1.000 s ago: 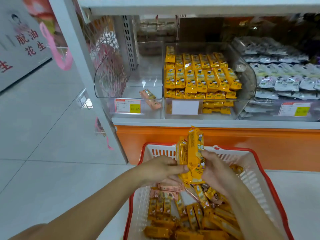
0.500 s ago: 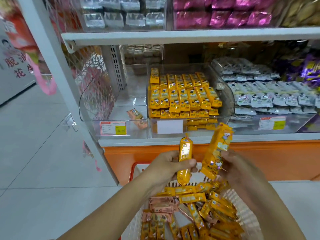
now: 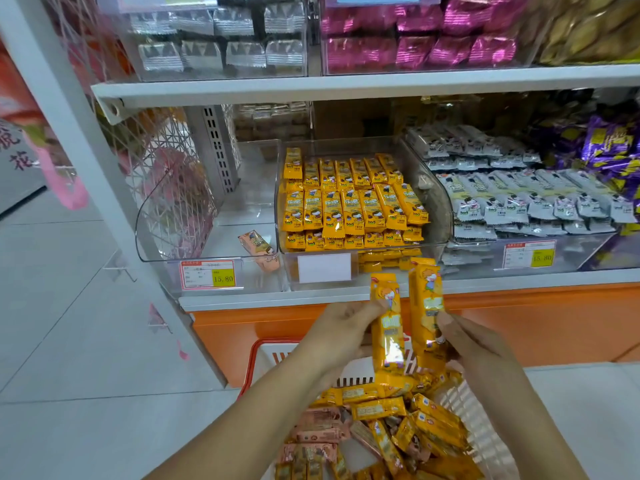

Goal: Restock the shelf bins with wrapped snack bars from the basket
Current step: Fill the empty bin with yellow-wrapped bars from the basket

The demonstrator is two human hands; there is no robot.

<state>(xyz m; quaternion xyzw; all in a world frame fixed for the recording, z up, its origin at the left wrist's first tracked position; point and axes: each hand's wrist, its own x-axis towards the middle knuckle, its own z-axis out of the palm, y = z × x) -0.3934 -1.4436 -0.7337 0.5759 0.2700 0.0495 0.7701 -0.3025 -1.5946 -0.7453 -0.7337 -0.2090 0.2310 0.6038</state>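
Below the yellow bin (image 3: 441, 216): both hands, over the basket (image 3: 256, 355).
Left hand (image 3: 341, 336): pinches the left bar (image 3: 387, 327) at mid-length.
Right hand (image 3: 474, 344): grips the right bar (image 3: 426, 306) by its lower half.
Bars' axis: both near upright and side by side, tops toward the bin.
Bin from hands: up, ahead and a little left, with its stock lying in front-to-back rows.
Nearer hand: the left, by my reckoning, though the right bar's top reaches higher.
Coming move: probably lift over the bin's front wall, then tip the bars flat to match the rows.
Left of the bin: one pink bar (image 3: 259, 249) in the neighbouring bin.
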